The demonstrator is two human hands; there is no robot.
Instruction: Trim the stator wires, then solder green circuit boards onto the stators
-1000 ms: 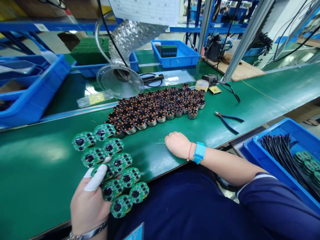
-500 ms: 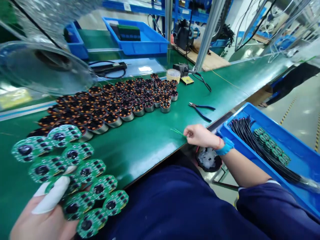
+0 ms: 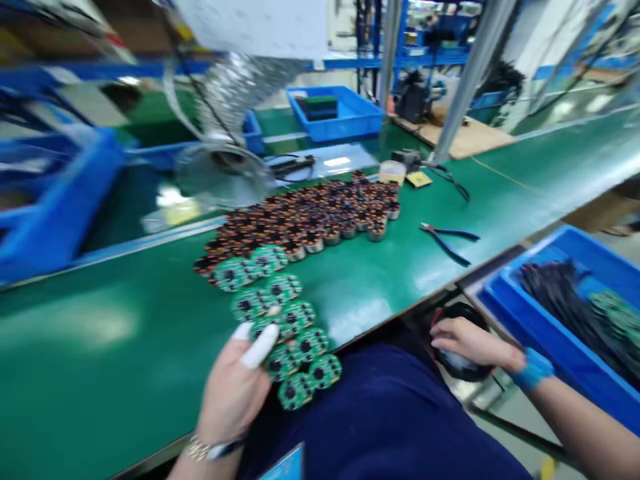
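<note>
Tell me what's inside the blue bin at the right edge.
The blue bin holds a bundle of black cables with green circuit boards beside it, all blurred. Whatever lies underneath them is covered and cannot be seen.

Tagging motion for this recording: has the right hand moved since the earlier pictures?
Yes, the right hand has moved rightward, from over the green table to beyond its near edge, over the round bin.
</note>
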